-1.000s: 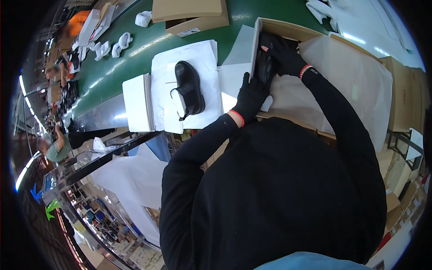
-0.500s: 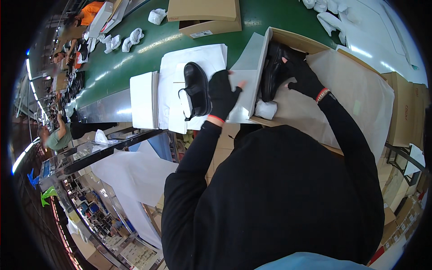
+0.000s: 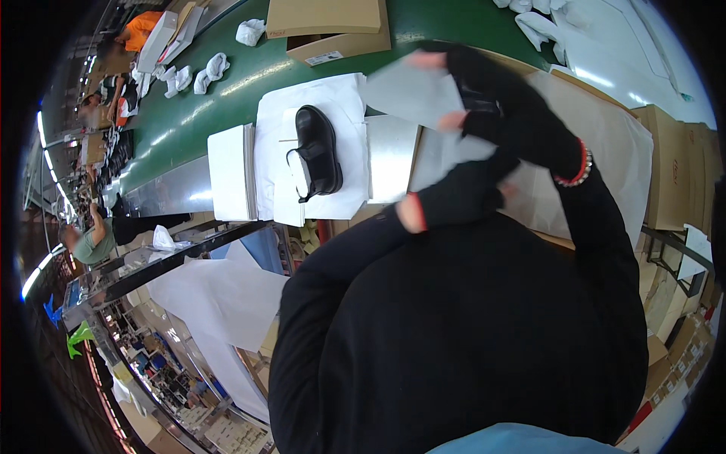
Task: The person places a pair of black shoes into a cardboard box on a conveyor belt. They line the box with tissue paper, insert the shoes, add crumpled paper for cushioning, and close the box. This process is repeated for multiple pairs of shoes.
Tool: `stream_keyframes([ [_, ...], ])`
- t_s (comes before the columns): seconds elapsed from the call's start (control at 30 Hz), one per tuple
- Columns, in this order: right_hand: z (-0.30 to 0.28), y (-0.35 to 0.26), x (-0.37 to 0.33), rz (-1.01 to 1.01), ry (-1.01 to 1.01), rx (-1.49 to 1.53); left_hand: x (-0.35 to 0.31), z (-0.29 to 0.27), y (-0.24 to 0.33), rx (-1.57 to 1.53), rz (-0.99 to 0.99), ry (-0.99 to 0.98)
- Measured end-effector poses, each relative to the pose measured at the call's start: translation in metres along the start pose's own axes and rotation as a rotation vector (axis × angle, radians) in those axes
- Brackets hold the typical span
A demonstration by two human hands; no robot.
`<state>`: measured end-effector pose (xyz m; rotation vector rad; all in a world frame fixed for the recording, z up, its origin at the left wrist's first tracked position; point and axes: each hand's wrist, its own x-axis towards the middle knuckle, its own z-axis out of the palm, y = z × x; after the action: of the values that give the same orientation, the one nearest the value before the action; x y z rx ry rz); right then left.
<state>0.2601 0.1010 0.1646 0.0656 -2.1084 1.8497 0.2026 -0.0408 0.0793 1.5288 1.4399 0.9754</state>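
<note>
Over an open cardboard shoe box point(image 3: 522, 66), my right hand point(image 3: 522, 113), in a black fingerless glove, is closed on a thin whitish sheet of paper point(image 3: 412, 89). Below it, my left hand point(image 3: 465, 189) crosses the box's near left part, its fingers smeared by motion near the pale lining paper point(image 3: 605, 144). The black shoe inside the box is almost wholly hidden by my hands and the sheet. Another black shoe point(image 3: 321, 151), with a strap, lies on a stack of white paper point(image 3: 352, 113) left of the box.
On the green table point(image 3: 227, 91) lie white paper wads point(image 3: 212, 72). A closed brown box point(image 3: 333, 19) stands at the far side, and more brown cartons point(image 3: 669, 170) at the right. A flat white stack point(image 3: 231, 174) sits left. Other people point(image 3: 94, 234) are far left.
My right hand has moved from the shoe in the box up and left and now grips the paper. My left hand has come from beside the loose shoe rightward over the box.
</note>
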Motion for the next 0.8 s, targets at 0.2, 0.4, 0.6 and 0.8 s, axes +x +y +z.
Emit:
stream_keyframes([
  [0.2, 0.021, 0.055, -0.027, 0.112, -0.372, -0.571, 0.003, 0.039, -0.019, 0.112, 0.223, 0.028],
  [0.4, -0.065, 0.141, -0.074, 0.574, 0.108, -1.374, -0.028, 0.02, -0.066, 0.386, 0.122, 0.037],
  [0.6, -0.028, 0.133, -0.099, 0.336, -0.403, -1.266, -0.032, 0.025, -0.073, 0.202, -0.062, -0.084],
  [0.8, -0.031, 0.138, -0.088, 0.692, -0.286, -1.517, -0.04, 0.012, -0.093, 0.38, 0.083, 0.028],
])
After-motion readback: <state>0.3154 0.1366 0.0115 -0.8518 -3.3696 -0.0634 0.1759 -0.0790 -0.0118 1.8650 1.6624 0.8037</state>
